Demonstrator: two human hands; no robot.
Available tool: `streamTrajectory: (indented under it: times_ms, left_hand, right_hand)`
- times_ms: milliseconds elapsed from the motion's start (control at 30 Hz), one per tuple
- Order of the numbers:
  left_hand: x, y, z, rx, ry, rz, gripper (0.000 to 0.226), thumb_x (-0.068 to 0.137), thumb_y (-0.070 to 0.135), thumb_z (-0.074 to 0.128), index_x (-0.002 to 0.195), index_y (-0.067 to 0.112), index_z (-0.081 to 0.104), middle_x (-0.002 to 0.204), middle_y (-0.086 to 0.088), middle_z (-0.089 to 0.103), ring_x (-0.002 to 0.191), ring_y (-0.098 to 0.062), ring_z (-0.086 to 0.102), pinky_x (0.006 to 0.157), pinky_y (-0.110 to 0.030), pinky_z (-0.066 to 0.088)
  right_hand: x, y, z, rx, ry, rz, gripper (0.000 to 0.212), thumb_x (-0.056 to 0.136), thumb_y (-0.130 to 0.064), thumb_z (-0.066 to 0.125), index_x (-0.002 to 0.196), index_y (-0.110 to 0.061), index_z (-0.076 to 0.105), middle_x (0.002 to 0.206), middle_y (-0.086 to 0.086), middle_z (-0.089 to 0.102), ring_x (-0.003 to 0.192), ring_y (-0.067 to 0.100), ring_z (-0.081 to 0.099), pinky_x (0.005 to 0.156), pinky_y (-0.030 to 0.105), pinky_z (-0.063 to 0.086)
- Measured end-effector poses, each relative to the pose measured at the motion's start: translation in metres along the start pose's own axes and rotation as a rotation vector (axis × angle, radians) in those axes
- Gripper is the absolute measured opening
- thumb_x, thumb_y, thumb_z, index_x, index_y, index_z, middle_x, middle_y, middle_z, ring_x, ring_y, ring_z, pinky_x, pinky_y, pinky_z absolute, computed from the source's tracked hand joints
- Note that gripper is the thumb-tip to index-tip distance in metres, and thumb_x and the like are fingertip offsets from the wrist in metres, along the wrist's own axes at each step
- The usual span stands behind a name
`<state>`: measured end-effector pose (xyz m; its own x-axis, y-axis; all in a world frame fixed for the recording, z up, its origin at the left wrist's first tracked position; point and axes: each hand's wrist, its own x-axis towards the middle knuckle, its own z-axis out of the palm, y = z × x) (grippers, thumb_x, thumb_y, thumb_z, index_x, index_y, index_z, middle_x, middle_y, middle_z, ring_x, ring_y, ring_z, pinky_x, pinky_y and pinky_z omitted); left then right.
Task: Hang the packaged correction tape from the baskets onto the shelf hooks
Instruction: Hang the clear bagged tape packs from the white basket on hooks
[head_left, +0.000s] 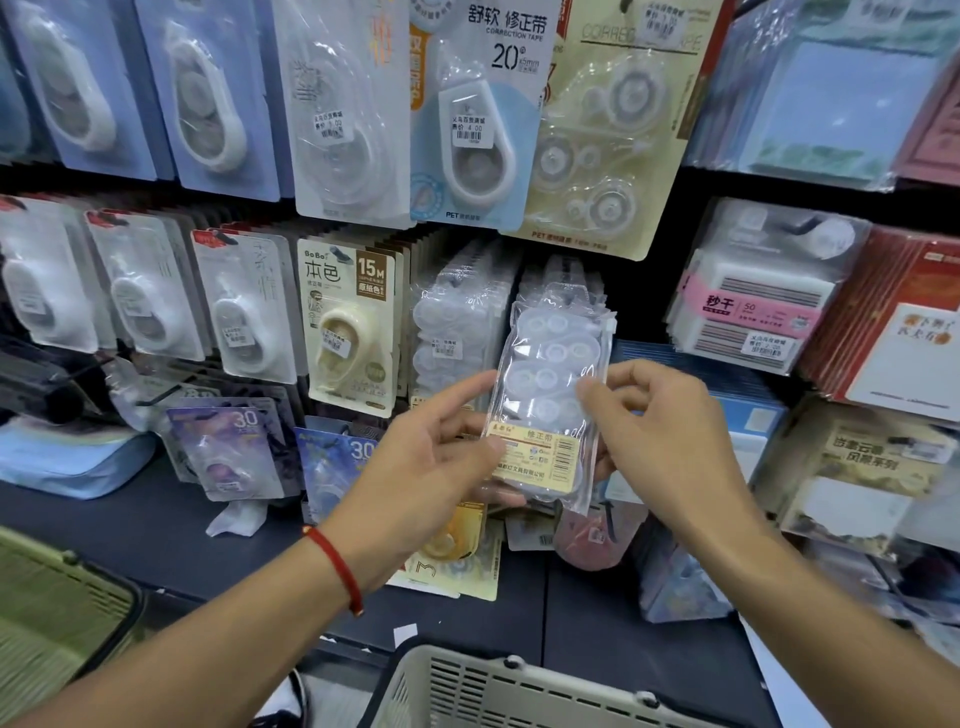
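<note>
Two hands show, the left hand (431, 447) and the right hand (670, 431), with one clear packet of correction tape (550, 395) between them. Two baskets sit near: a grey basket (498, 691) at centre and a green basket (57, 618) at left. One red cord (335, 566) circles the left wrist.

Pack (553, 395) between both hands, before hung packs (457, 332) — basket (498, 691) below

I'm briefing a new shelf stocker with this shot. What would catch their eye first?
Dead centre, both hands, the left hand and the right hand, hold up a clear pack of correction tape with a yellow label. Behind it, a wall of hanging carded packs fills the shelf. A grey basket sits at the bottom edge.
</note>
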<state>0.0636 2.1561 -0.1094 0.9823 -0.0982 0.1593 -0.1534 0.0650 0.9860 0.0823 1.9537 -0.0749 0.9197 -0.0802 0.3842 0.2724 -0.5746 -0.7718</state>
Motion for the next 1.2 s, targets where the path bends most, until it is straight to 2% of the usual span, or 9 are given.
streamTrajectory:
  times_ms: [100, 200, 333, 433, 700, 867, 1033, 1133, 1200]
  left_hand:
    - [0.005, -0.010, -0.009, 0.677, 0.067, 0.169, 0.058, 0.098, 0.016, 0.069, 0.151, 0.032, 0.052, 0.123, 0.006, 0.065, 0.108, -0.006, 0.067, 0.101, -0.035, 0.057]
    - [0.012, -0.011, -0.018, 0.904, 0.148, 0.353, 0.060, 0.092, 0.004, 0.069, 0.149, 0.022, 0.057, 0.137, 0.002, 0.060, 0.128, -0.016, 0.055, 0.113, -0.038, 0.046]
    - [0.026, -0.012, -0.021, 1.105, 0.134, 0.439, 0.068, 0.089, 0.000, 0.067, 0.152, 0.019, 0.052, 0.166, -0.002, 0.033, 0.153, -0.023, 0.027, 0.122, -0.035, 0.032]
    - [0.029, -0.019, -0.022, 1.231, 0.049, 0.363, 0.082, 0.090, 0.006, 0.065, 0.162, 0.028, 0.032, 0.175, 0.004, -0.007, 0.161, -0.021, -0.001, 0.130, -0.038, 0.021]
    - [0.018, -0.032, -0.029, 1.197, -0.034, 0.311, 0.081, 0.090, 0.005, 0.064, 0.161, 0.031, 0.035, 0.175, 0.006, -0.002, 0.160, -0.019, 0.004, 0.120, -0.039, 0.033]
    - [-0.009, -0.055, -0.038, 1.162, -0.253, 0.071, 0.067, 0.090, 0.015, 0.069, 0.154, 0.024, 0.049, 0.161, -0.008, 0.041, 0.148, -0.031, 0.036, 0.121, -0.035, 0.027]
    - [-0.057, -0.108, -0.053, 1.330, -0.667, -0.130, 0.053, 0.093, 0.020, 0.067, 0.145, 0.026, 0.059, 0.141, -0.006, 0.057, 0.134, -0.025, 0.050, 0.111, -0.035, 0.039]
    - [-0.087, -0.150, -0.056, 1.475, -0.874, -0.307, 0.063, 0.096, 0.023, 0.061, 0.157, 0.027, 0.044, 0.161, -0.011, 0.035, 0.148, -0.029, 0.036, 0.121, -0.035, 0.030]
    - [-0.107, -0.174, -0.053, 1.547, -0.932, -0.389, 0.068, 0.097, 0.024, 0.059, 0.161, 0.028, 0.035, 0.170, -0.015, 0.015, 0.156, -0.034, 0.020, 0.127, -0.041, 0.025]
  right_hand:
    - [-0.006, 0.008, 0.008, -0.383, 0.200, -0.354, 0.047, 0.099, -0.031, 0.067, 0.140, -0.023, 0.048, 0.123, -0.007, 0.055, 0.089, 0.017, 0.062, 0.074, 0.039, 0.051]
    - [-0.009, 0.020, 0.029, -0.497, 0.044, -0.570, 0.057, 0.096, -0.015, 0.066, 0.150, -0.009, 0.048, 0.150, 0.008, 0.048, 0.133, 0.027, 0.051, 0.103, 0.047, 0.053]
    - [0.007, 0.034, 0.067, -0.787, -0.165, -0.369, 0.085, 0.098, -0.022, 0.058, 0.167, -0.006, 0.011, 0.176, 0.008, -0.015, 0.164, 0.026, -0.006, 0.124, 0.041, 0.033]
    - [0.033, 0.039, 0.086, -0.826, -0.204, -0.275, 0.095, 0.094, -0.008, 0.061, 0.167, -0.007, 0.000, 0.171, 0.009, -0.030, 0.161, 0.027, -0.019, 0.127, 0.044, 0.029]
    - [0.053, 0.048, 0.098, -0.697, -0.228, -0.178, 0.083, 0.091, 0.001, 0.060, 0.164, -0.011, 0.023, 0.176, 0.006, 0.004, 0.161, 0.029, 0.014, 0.109, 0.049, 0.050]
    - [-0.028, 0.070, 0.082, -0.554, -0.132, -0.394, 0.046, 0.095, -0.017, 0.051, 0.141, -0.016, 0.054, 0.137, 0.004, 0.061, 0.097, 0.040, 0.068, 0.068, 0.045, 0.054]
    - [-0.119, 0.140, 0.080, -0.550, -0.697, -0.306, 0.025, 0.099, -0.029, 0.048, 0.121, -0.023, 0.058, 0.107, 0.000, 0.073, 0.090, 0.032, 0.070, 0.072, 0.045, 0.056]
    - [-0.167, 0.199, 0.098, -0.701, -1.208, -0.034, 0.045, 0.104, -0.046, 0.054, 0.141, -0.021, 0.051, 0.130, 0.008, 0.067, 0.119, 0.034, 0.064, 0.094, 0.044, 0.054]
    - [-0.209, 0.238, 0.108, -0.809, -1.342, 0.033, 0.070, 0.103, -0.056, 0.054, 0.157, -0.015, 0.035, 0.149, 0.014, 0.054, 0.133, 0.037, 0.055, 0.104, 0.045, 0.050]
